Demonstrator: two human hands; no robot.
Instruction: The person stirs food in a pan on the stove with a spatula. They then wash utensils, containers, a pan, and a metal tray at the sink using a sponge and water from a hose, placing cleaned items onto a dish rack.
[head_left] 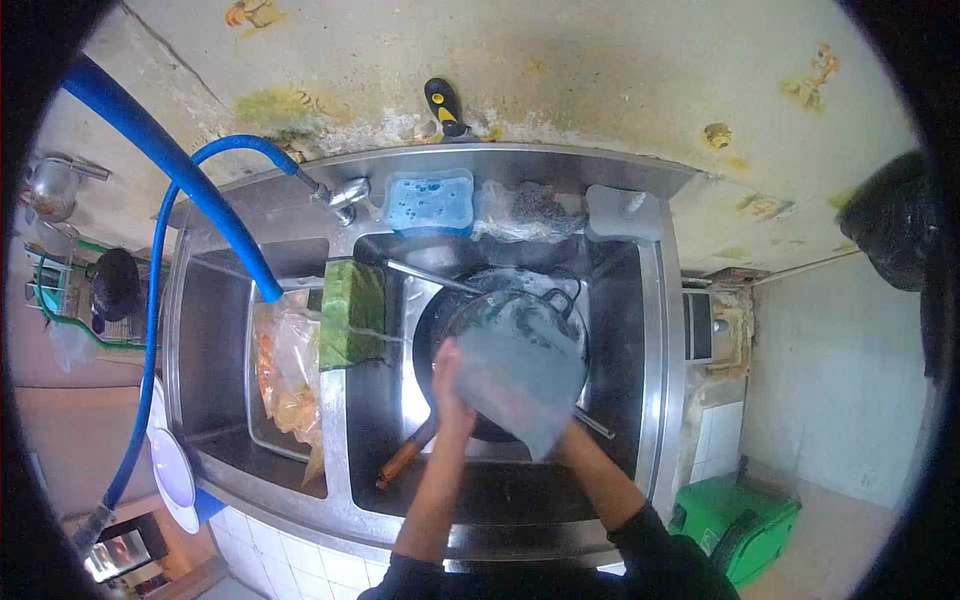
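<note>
Left hand [453,390]: fingers gripping left edge of cloudy plastic item [520,370], blurred, above dark pan [425,330] in right sink basin [615,300]. Right hand [574,436] at its lower right edge, fingers hidden, grip unclear. Green cloth [350,315] over divider, left of pan.

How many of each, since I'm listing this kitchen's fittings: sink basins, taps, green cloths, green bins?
Basins (left, right): 2
Tap: 1
Green cloth: 1
Green bin: 1
Total: 5
</note>
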